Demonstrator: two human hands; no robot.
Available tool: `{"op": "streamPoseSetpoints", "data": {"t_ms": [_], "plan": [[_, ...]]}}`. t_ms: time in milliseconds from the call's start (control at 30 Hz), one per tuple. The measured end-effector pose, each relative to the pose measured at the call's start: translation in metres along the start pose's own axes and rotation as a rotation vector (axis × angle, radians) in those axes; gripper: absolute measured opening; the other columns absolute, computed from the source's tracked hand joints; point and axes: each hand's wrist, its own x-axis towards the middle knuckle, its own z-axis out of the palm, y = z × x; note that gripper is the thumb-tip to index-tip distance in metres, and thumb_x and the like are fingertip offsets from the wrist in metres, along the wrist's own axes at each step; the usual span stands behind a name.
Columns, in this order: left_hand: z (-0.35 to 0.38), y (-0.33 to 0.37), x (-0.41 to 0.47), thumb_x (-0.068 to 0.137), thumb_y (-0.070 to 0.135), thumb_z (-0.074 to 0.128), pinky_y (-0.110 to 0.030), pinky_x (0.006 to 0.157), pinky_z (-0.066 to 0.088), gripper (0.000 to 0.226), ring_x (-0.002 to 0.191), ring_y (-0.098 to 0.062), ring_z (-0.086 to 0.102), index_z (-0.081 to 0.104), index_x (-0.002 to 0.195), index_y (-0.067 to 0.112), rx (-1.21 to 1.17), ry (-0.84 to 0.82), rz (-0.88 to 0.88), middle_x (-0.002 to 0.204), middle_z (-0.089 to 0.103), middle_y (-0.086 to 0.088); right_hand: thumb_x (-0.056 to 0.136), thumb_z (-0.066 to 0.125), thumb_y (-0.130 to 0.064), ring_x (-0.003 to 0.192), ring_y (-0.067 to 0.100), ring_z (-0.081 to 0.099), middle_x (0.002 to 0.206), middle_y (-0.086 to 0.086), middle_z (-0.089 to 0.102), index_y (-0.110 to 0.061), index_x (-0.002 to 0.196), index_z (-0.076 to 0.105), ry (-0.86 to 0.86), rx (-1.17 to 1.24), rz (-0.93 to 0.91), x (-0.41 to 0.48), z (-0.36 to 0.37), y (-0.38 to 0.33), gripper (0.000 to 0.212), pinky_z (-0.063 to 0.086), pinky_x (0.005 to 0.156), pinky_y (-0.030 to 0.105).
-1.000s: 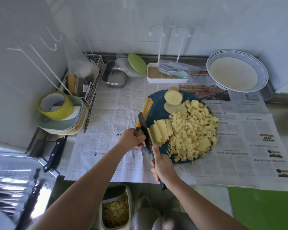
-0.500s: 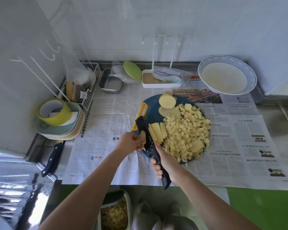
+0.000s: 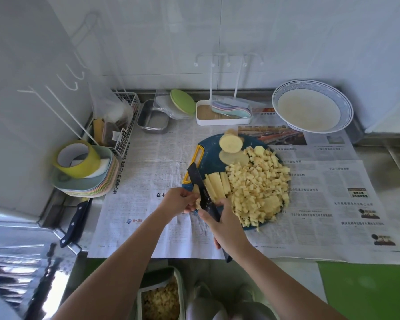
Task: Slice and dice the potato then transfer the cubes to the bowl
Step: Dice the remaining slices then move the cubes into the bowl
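Note:
A round blue cutting board [image 3: 211, 146] with a yellow handle lies on newspaper. A heap of potato cubes [image 3: 259, 183] covers its right side, several potato strips [image 3: 216, 183] lie left of the heap, and a potato end [image 3: 230, 142] with a loose slice sits at the far edge. My right hand [image 3: 224, 224] grips the handle of a black knife [image 3: 200, 185] whose blade lies against the strips. My left hand [image 3: 179, 200] pinches potato pieces beside the blade. A wide blue-rimmed bowl [image 3: 346, 105] stands at the back right.
A second black-handled knife [image 3: 75, 224] lies at the counter's left edge. Stacked plates with a yellow tape roll [image 3: 79, 158], a wire basket [image 3: 123, 114], a steel tray [image 3: 153, 117] and a white holder [image 3: 222, 114] line the back. A tub of potato pieces [image 3: 161, 299] sits below the counter.
The knife blade has shifted along the strips toward the near left edge of the board. My left hand stays beside the blade, holding potato pieces. The view has drifted slightly.

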Motion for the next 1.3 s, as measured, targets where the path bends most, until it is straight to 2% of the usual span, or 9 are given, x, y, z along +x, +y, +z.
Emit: {"op": "streamPoseSetpoints", "data": {"t_ms": [167, 400, 533, 633, 833, 967, 1133, 1233, 1300], "plan": [[0.000, -0.002, 0.002, 0.089, 0.015, 0.067, -0.019, 0.054, 0.051, 0.019, 0.057, -0.012, 0.062, 0.059, 0.075, 0.006, -0.008, 0.005, -0.004, 0.067, 0.064, -0.009, 0.090, 0.061, -0.044, 0.043, 0.012, 0.048, 0.066, 0.005, 0.059, -0.031, 0.123, 0.033, 0.022, -0.170, -0.117, 0.000, 0.000, 0.003, 0.045, 0.042, 0.045, 0.027], [0.001, -0.003, 0.005, 0.089, 0.020, 0.068, -0.024, 0.061, 0.053, 0.019, 0.062, -0.016, 0.062, 0.060, 0.080, 0.005, 0.005, 0.001, -0.009, 0.065, 0.066, -0.006, 0.096, 0.055, -0.017, 0.037, 0.005, 0.050, 0.080, 0.002, 0.060, -0.022, 0.134, 0.043, -0.036, -0.093, 0.071, 0.010, -0.011, 0.004, 0.041, 0.041, 0.042, 0.020], [0.002, -0.001, 0.005, 0.090, 0.020, 0.065, -0.027, 0.064, 0.054, 0.022, 0.060, -0.016, 0.062, 0.058, 0.079, 0.002, 0.002, -0.011, -0.007, 0.064, 0.064, -0.007, 0.089, 0.049, -0.003, 0.035, 0.018, 0.033, 0.060, 0.010, 0.040, -0.009, 0.108, 0.059, -0.126, 0.174, 0.201, 0.017, -0.023, -0.006, 0.023, 0.031, 0.037, 0.025], [0.002, 0.000, 0.005, 0.091, 0.021, 0.065, -0.029, 0.067, 0.054, 0.025, 0.062, -0.018, 0.063, 0.056, 0.074, 0.004, 0.013, -0.003, -0.011, 0.063, 0.064, -0.007, 0.087, 0.047, 0.001, 0.038, 0.019, 0.029, 0.057, 0.007, 0.038, -0.007, 0.083, 0.054, -0.189, 0.332, 0.346, 0.020, -0.036, -0.013, 0.011, 0.026, 0.041, 0.026], [0.003, 0.004, 0.003, 0.089, 0.021, 0.067, -0.023, 0.059, 0.052, 0.027, 0.054, -0.013, 0.060, 0.054, 0.072, 0.007, 0.037, 0.021, -0.038, 0.062, 0.064, -0.007, 0.089, 0.046, -0.002, 0.041, 0.015, 0.029, 0.058, 0.004, 0.040, -0.011, 0.081, 0.045, -0.295, 0.462, 0.428, 0.020, -0.064, -0.017, 0.012, 0.027, 0.043, 0.025], [0.004, 0.007, 0.004, 0.089, 0.024, 0.068, -0.036, 0.073, 0.052, 0.029, 0.064, -0.022, 0.059, 0.054, 0.069, 0.007, 0.086, 0.029, -0.058, 0.062, 0.064, -0.009, 0.089, 0.046, -0.001, 0.040, 0.015, 0.029, 0.059, 0.005, 0.039, -0.011, 0.080, 0.044, -0.312, 0.501, 0.366, 0.020, -0.073, -0.021, 0.013, 0.027, 0.043, 0.026], [0.003, 0.019, 0.001, 0.087, 0.016, 0.067, -0.020, 0.059, 0.043, 0.009, 0.067, -0.013, 0.056, 0.060, 0.082, 0.013, 0.286, 0.194, 0.024, 0.074, 0.061, -0.001, 0.088, 0.047, 0.000, 0.040, 0.016, 0.030, 0.059, 0.005, 0.040, -0.011, 0.077, 0.043, -0.340, 0.464, 0.351, 0.020, -0.073, -0.025, 0.016, 0.027, 0.044, 0.027], [0.007, 0.029, -0.001, 0.089, 0.007, 0.057, -0.018, 0.057, 0.040, 0.013, 0.069, -0.011, 0.055, 0.065, 0.098, 0.012, 0.118, 0.254, 0.073, 0.079, 0.060, 0.001, 0.088, 0.047, -0.002, 0.040, 0.015, 0.030, 0.059, 0.004, 0.041, -0.012, 0.076, 0.041, -0.343, 0.502, 0.359, 0.017, -0.073, -0.024, 0.017, 0.027, 0.043, 0.026], [0.012, 0.034, -0.002, 0.092, 0.009, 0.050, -0.021, 0.056, 0.040, 0.019, 0.064, -0.012, 0.052, 0.068, 0.097, 0.010, -0.143, 0.222, -0.038, 0.077, 0.061, -0.001, 0.089, 0.046, -0.003, 0.041, 0.014, 0.029, 0.060, 0.003, 0.040, -0.013, 0.075, 0.040, -0.356, 0.540, 0.353, 0.016, -0.075, -0.026, 0.019, 0.027, 0.043, 0.026]]}}
